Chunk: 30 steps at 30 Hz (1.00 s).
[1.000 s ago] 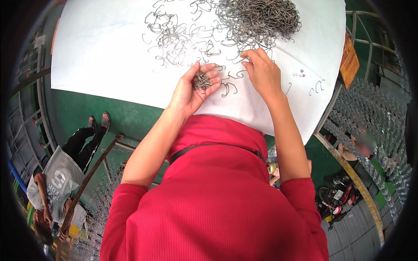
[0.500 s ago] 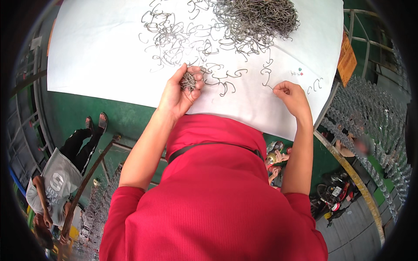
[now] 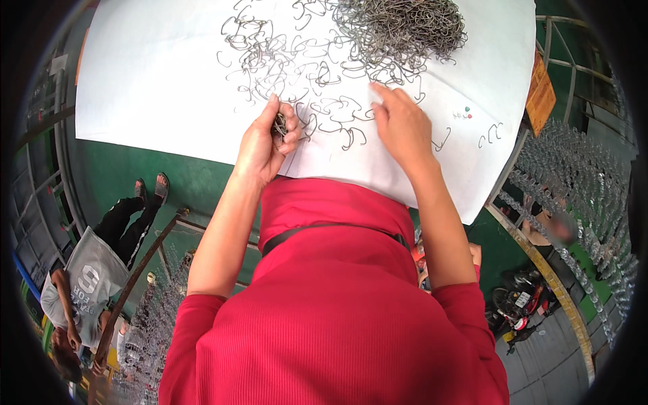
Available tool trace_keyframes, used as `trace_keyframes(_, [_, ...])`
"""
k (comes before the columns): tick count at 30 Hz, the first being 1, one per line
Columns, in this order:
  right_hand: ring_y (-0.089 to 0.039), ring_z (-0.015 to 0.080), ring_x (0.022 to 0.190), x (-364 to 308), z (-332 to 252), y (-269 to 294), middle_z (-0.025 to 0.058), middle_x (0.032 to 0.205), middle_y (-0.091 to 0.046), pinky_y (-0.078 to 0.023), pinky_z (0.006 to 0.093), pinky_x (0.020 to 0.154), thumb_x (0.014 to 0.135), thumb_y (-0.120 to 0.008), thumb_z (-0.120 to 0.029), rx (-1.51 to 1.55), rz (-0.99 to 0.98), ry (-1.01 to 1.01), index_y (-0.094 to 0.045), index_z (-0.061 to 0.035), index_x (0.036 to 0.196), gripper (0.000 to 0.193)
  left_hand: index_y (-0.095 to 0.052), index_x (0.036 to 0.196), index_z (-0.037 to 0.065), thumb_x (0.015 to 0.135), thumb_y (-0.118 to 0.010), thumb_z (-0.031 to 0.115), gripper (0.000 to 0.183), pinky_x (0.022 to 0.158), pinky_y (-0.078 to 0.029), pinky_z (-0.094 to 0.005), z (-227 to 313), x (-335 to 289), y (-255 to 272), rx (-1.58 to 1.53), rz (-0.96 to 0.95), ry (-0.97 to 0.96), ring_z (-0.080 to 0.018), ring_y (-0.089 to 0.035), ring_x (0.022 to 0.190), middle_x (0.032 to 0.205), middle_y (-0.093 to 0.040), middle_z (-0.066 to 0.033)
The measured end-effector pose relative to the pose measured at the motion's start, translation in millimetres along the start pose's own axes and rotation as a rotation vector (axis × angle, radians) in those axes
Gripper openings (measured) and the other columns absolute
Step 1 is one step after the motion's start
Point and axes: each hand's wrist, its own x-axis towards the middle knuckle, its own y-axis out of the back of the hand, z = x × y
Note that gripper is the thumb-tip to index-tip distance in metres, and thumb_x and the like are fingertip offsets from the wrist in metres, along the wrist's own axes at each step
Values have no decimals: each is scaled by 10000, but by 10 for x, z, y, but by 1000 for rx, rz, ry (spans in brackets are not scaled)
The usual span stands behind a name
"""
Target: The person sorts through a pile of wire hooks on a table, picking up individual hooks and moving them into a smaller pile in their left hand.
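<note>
A bunch of small metal wire hooks (image 3: 279, 127) is cupped in my left hand (image 3: 264, 143), whose fingers curl around it near the table's front edge. My right hand (image 3: 405, 128) reaches over the white table surface (image 3: 155, 88) with index finger and thumb apart and nothing visible between them. Its index fingertip is close to the loose bent wire hooks (image 3: 337, 111) scattered in front of it. Some fingers of that hand are partly hidden. Beyond lies a dense heap of dark wire hooks (image 3: 418, 30). A hook (image 3: 442, 140) rests just right of my right wrist.
A few hooks (image 3: 491, 135) lie apart near the right edge, beside small coloured dots (image 3: 466, 111). A wooden board (image 3: 540, 94) juts out there. Strands of hanging metal pieces (image 3: 574, 175) fill the right side. A person in a grey shirt (image 3: 91, 277) is at the left.
My right hand has moved left and away from me, from the hook at the right to the scattered hooks, and its fingers have spread. My left hand has shifted slightly left.
</note>
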Motion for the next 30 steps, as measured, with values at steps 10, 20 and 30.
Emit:
trace_keyframes(10, [-606,287,685,405,209,65,64,838,-579,-483,387,606,784,-630,-156,-14,196,132,-647,-111,873,101,-544,899,16,955,-395,360,379,547,-384,-239,33,-17,-45,107,30,-69,-142,-492,674,789,-537,-62])
trace_keyframes(20, [-603,270,746,494,202,266,59,825,-582,-471,384,666,756,-656,-162,-151,-36,52,-630,-92,790,83,-530,905,4,961,-376,345,379,555,-390,-247,67,0,25,32,3,-73,-157,-487,668,774,-525,-74])
trace_keyframes(30, [-589,254,703,431,173,97,60,780,-585,-460,372,630,785,-617,-150,-107,207,216,-574,-71,787,90,-525,919,6,961,-377,343,370,564,-402,-245,41,13,-53,-10,-37,-39,-156,-485,677,795,-521,-74])
